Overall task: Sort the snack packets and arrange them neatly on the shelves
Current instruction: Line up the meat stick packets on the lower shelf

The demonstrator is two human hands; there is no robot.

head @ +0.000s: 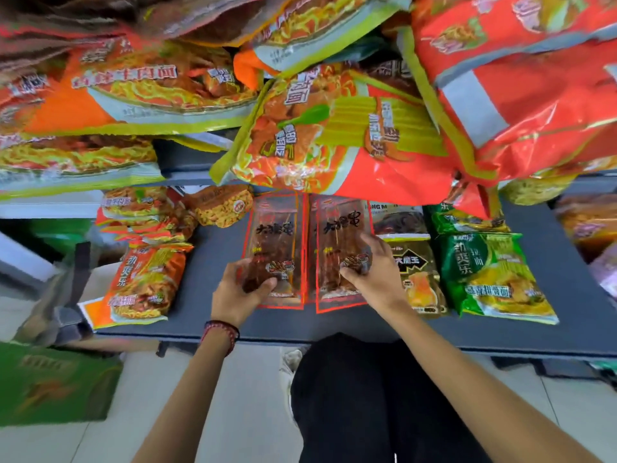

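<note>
Two brown snack packets with red borders lie side by side on the dark grey lower shelf (213, 248). My left hand (238, 290) grips the near end of the left packet (275, 228), thumb on top. My right hand (372, 279) pinches the lower part of the right packet (337, 228), fingers curled on its face. Right of them sit a dark packet with an orange picture (419, 279) and a green noodle packet (490, 279). Orange noodle packets (143, 285) lie at the shelf's left.
Large orange and red noodle multipacks (334, 135) crowd the shelf above and overhang the lower one. A green carton (56, 385) stands on the tiled floor at the left. My knee in black trousers (367, 396) is just in front of the shelf edge.
</note>
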